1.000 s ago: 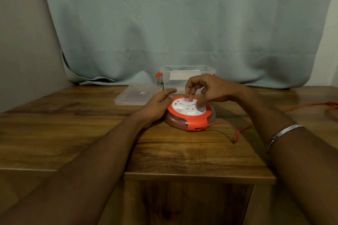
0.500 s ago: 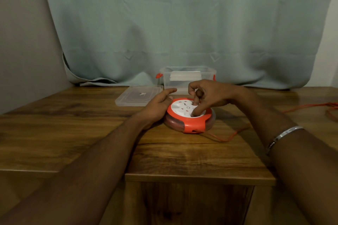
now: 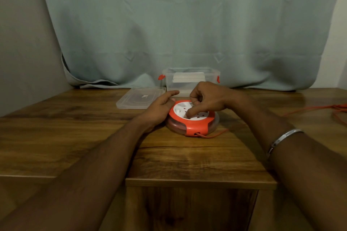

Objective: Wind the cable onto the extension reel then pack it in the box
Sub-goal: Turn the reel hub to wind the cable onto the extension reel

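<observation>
Less slack cable (image 3: 214,135) on desk (image 3: 187,159) vs 1 s ago. Winding step, approx midway. Right hand (image 3: 206,99) curled, fingertip pressed on reel (image 3: 193,118) face; left hand (image 3: 159,107) spread, steadying rim. Next: more cranking, then into box (image 3: 189,80) behind.

One view only, from a camera worn on the person's head. It faces forward and tilts down across a wooden table (image 3: 197,159) toward a pale blue-green curtain (image 3: 187,24) hung at the far side. Wide-angle lens: the table edges bow and both forearms enter from the bottom corners, large and close. The left hand (image 3: 159,107) and right hand (image 3: 208,97) meet a little above frame centre, at arm's reach from the lens. The table's near edge sits low in frame, with the cabinet front below it. A grey wall (image 3: 24,43) fills the left side. No second view, so no overlap.
</observation>
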### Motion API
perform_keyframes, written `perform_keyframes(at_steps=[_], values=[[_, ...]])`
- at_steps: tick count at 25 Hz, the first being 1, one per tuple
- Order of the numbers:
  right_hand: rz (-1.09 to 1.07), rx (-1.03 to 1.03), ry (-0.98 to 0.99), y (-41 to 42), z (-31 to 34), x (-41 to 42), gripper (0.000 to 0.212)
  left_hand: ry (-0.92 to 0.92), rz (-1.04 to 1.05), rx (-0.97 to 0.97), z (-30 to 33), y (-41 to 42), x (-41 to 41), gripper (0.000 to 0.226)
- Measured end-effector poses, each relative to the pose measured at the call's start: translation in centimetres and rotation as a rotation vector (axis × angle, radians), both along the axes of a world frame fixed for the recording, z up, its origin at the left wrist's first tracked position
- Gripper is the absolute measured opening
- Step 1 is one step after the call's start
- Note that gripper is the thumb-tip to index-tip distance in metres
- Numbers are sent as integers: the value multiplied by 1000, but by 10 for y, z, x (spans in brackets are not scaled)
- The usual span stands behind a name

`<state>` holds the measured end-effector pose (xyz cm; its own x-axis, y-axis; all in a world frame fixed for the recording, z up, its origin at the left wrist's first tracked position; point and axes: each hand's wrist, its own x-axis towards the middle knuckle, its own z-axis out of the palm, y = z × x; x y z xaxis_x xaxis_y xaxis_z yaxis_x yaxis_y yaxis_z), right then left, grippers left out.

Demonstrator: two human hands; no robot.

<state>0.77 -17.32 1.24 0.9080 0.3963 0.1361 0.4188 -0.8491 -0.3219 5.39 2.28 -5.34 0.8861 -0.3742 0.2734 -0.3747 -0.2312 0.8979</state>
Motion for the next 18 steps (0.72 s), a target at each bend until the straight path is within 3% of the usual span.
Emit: perform_keyframes(at_steps=[6, 12, 15, 18], values=[[1, 11, -30, 9, -3, 3, 41, -34, -4, 15, -1, 0, -1, 38], [81, 91, -28, 0, 4, 4, 12, -36, -1, 3, -1, -1, -3, 37], [75, 117, 46, -12, 10, 6, 47, -32, -6, 7, -2, -1, -2, 37], [43, 106, 166, -20, 10, 9, 62, -30, 8, 23, 1, 0, -3, 37]])
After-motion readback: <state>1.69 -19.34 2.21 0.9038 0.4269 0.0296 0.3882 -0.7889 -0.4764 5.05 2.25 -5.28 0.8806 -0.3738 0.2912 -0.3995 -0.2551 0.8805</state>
